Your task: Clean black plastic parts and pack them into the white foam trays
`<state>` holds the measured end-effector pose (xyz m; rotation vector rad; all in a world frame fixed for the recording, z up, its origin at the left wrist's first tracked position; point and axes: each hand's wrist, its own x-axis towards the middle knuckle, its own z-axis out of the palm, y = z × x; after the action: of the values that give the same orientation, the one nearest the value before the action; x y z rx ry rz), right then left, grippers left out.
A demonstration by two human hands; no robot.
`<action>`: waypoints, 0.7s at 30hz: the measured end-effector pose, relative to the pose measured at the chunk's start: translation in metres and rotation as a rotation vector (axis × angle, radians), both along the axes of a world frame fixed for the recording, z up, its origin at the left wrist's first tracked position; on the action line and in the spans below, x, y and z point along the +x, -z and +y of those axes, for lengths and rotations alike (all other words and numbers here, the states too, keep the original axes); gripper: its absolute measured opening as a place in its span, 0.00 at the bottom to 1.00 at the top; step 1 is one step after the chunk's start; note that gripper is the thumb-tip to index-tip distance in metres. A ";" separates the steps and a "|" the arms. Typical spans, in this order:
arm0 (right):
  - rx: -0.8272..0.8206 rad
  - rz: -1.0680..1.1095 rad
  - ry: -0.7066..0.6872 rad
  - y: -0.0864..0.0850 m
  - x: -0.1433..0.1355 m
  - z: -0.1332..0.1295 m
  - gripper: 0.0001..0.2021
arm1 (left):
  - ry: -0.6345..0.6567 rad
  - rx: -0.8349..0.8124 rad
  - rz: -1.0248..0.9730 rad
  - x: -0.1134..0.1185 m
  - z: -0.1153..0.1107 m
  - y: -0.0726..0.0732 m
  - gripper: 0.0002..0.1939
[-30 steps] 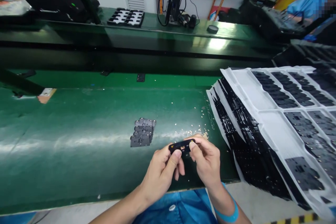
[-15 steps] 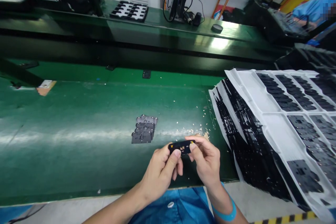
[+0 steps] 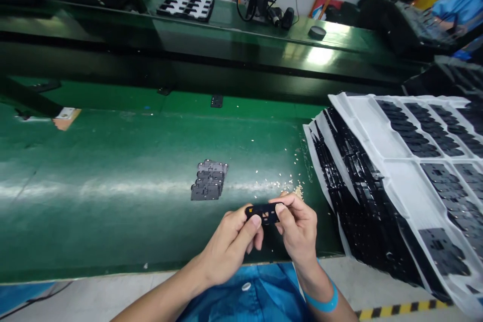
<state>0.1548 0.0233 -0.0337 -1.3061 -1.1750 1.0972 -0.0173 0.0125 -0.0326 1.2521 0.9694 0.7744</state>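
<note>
Between my two hands is a small black plastic plate (image 3: 267, 215) with cut-outs and a yellow patch near its left end. My left hand (image 3: 234, 241) pinches its left end, thumb on the face and fingers behind. At the other end, my right hand (image 3: 298, 229) grips the plate with the thumb pressed on its right corner, covering that part. Just up and left of my hands lies an overlapping stack of similar black plates (image 3: 207, 181) on the green bench (image 3: 124, 231). Tiny pale pieces (image 3: 298, 191) are scattered beyond my right hand.
A white tray (image 3: 400, 181) of black plates tops a pile of trays at the right. One black plate (image 3: 216, 101) lies under the raised shelf (image 3: 234, 35), which bears a black-and-white tray (image 3: 186, 5) and a round black disc (image 3: 317, 32). A person's blue sleeve (image 3: 460, 5) shows far right.
The view has tilted and shifted slightly. My right thumb now covers the plate's right corner, where a yellow patch showed before. Both hands keep hold of the plate.
</note>
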 end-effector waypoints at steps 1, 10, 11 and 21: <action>-0.010 -0.002 -0.007 0.000 -0.001 -0.001 0.12 | -0.010 -0.017 -0.017 -0.001 0.000 0.001 0.23; 0.038 -0.051 -0.052 0.000 -0.008 -0.008 0.07 | -0.198 0.043 -0.016 -0.001 -0.001 0.014 0.22; 0.041 -0.061 -0.056 0.000 -0.008 -0.008 0.07 | -0.207 0.054 -0.013 -0.001 -0.001 0.014 0.23; 0.083 -0.140 -0.078 0.002 -0.006 -0.010 0.08 | -0.234 0.071 -0.026 0.000 0.000 0.011 0.26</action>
<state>0.1488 0.0132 -0.0361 -1.2987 -1.3710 1.0138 -0.0168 0.0126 -0.0438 1.1992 1.0878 1.0118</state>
